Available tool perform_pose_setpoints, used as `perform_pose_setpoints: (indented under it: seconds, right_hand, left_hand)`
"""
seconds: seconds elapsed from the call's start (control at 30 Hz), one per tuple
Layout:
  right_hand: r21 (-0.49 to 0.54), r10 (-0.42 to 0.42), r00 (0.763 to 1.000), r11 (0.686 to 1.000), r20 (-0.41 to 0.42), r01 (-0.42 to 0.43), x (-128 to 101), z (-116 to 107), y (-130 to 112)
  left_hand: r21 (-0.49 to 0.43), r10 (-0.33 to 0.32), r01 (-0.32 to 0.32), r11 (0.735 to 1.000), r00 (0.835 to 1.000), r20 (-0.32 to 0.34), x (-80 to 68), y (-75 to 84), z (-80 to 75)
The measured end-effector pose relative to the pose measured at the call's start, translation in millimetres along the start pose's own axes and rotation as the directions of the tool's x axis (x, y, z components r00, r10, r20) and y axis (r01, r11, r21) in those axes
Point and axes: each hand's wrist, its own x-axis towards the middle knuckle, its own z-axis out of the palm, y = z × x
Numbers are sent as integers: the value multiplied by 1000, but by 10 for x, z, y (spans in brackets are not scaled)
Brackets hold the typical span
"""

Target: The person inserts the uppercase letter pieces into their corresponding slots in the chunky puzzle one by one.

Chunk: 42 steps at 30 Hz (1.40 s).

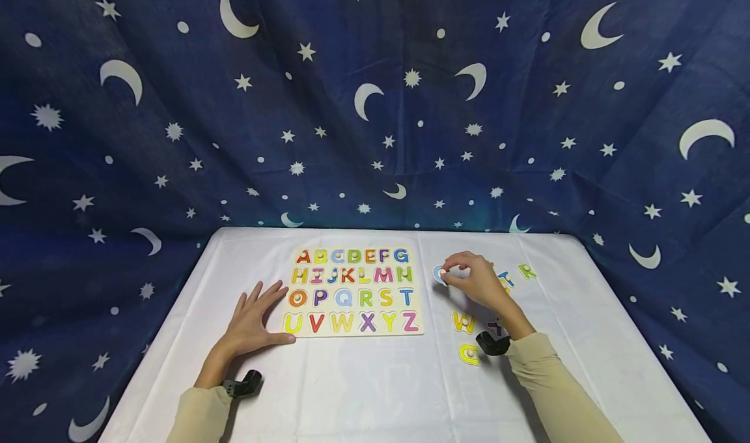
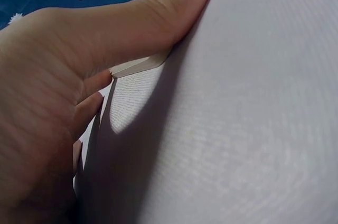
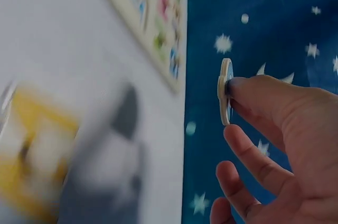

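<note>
right wrist: pinched blue piece (image 3: 223, 94) edge-on | head only: loose green R (image 1: 527, 271)

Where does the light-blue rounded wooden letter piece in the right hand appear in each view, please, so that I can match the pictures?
Head: light-blue rounded wooden letter piece, right of the off-white alphabet board, pinched by the right hand.
Left wrist: not in it.
Right wrist: piece right of centre, nearly edge-on.
Shared landmark: the dark-blue cloth with white stars.
</note>
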Motion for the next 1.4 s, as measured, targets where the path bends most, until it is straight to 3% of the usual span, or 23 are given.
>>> perform_pose_setpoints:
  seconds: [0.23, 0.4, 0.53, 0.73, 0.87, 1.0, 1.23, 1.4]
  right_hand:
    - [37, -63, 998, 997, -8, 63, 268, 337, -429]
    - [52, -64, 998, 997, 20, 63, 381, 648, -664]
    - [71, -55, 997, 996, 47, 51, 430, 909, -810]
    - [107, -123, 988, 988, 91, 113, 458, 1232, -1008]
    - [120, -124, 984, 987, 127, 109, 441, 1387, -1098]
    - [84, -123, 982, 990, 140, 112, 416, 1517, -1128]
    - [-76, -111, 978, 989, 175, 126, 382, 1614, -1152]
    - [-110, -113, 974, 985, 197, 136, 384, 1641, -1145]
  left_hand:
    - [3, -30, 30, 1000, 999, 28, 10, -34, 8]
    - [6, -37, 36, 999, 999, 40, 13, -45, 13]
    - [0, -17, 17, 1000, 1000, 26, 17, -37, -9]
    - [-5, 1, -1, 1000, 999, 32, 23, -11, -39]
    - [-3, -2, 2, 1000, 999, 38, 27, -12, -33]
    - [-6, 0, 1, 1000, 999, 36, 32, -25, -26]
    - [-12, 14, -13, 1000, 1000, 23, 28, -65, -9]
    - [-13, 4, -4, 1000, 1000, 30, 32, -50, -24]
